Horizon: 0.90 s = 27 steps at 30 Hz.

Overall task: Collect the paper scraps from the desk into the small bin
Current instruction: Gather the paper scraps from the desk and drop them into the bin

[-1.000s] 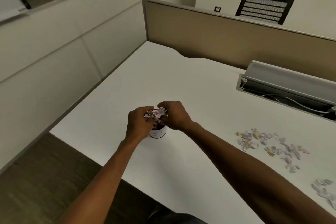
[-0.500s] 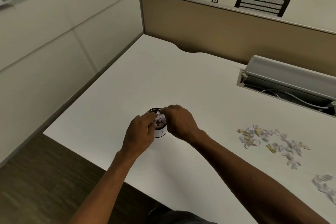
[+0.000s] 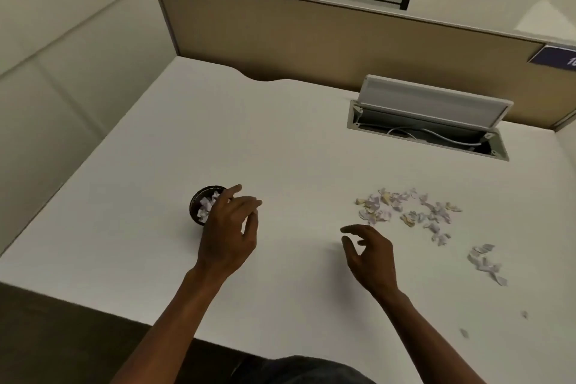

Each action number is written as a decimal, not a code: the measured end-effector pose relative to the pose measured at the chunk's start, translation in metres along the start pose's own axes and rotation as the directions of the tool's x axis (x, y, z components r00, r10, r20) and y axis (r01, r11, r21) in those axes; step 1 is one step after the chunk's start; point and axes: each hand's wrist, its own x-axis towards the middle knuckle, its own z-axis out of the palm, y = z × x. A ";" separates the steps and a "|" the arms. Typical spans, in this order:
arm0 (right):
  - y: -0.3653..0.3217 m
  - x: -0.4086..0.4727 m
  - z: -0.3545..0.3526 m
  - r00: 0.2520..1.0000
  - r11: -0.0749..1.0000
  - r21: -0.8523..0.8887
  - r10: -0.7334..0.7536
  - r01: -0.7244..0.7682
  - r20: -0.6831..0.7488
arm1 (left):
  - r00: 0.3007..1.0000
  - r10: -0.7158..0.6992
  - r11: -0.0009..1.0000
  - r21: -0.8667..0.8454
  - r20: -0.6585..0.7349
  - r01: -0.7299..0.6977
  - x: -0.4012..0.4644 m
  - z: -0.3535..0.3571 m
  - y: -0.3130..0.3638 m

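A small dark round bin [image 3: 197,201] stands on the white desk [image 3: 280,140], with pale paper scraps heaped inside it. My left hand [image 3: 229,234] hovers just right of the bin, fingers apart and empty, covering its right side. My right hand [image 3: 372,254] is open over the bare desk, a short way left of the main pile of paper scraps [image 3: 408,212]. A smaller cluster of scraps [image 3: 484,262] lies further right, and two stray bits [image 3: 464,333] sit near the front edge.
An open cable tray [image 3: 430,131] with a raised lid and a white cable is set into the desk's back right. A tan partition [image 3: 311,40] closes off the back. The desk's left edge runs along a wall; the front edge is beside my arms.
Both hands were together over the bin with scraps; now they hold nothing and have parted. My right hand has swung right towards the pile. The view has tilted down.
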 end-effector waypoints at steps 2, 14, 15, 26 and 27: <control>0.028 -0.018 -0.027 0.992 0.995 -0.010 0.099 -0.100 -0.078 | 0.996 0.032 0.997 -0.067 0.078 -0.027 0.001 0.025 0.022; 0.087 -0.090 -0.101 0.922 0.949 -0.007 0.304 -0.314 -0.239 | 0.691 0.295 0.934 -0.046 0.660 -0.355 0.041 0.194 0.125; 0.089 -0.095 -0.102 0.920 0.947 0.001 0.312 -0.321 -0.236 | 0.666 0.304 0.922 -0.035 0.681 -0.385 0.040 0.201 0.126; 0.081 -0.043 -0.092 0.978 0.982 -0.059 0.171 -0.178 -0.116 | 0.752 0.353 0.924 -0.081 0.556 -0.374 -0.008 0.184 0.121; 0.077 -0.024 -0.088 0.988 0.986 -0.096 0.129 -0.137 -0.081 | 0.779 0.346 0.931 -0.088 0.523 -0.354 -0.010 0.180 0.120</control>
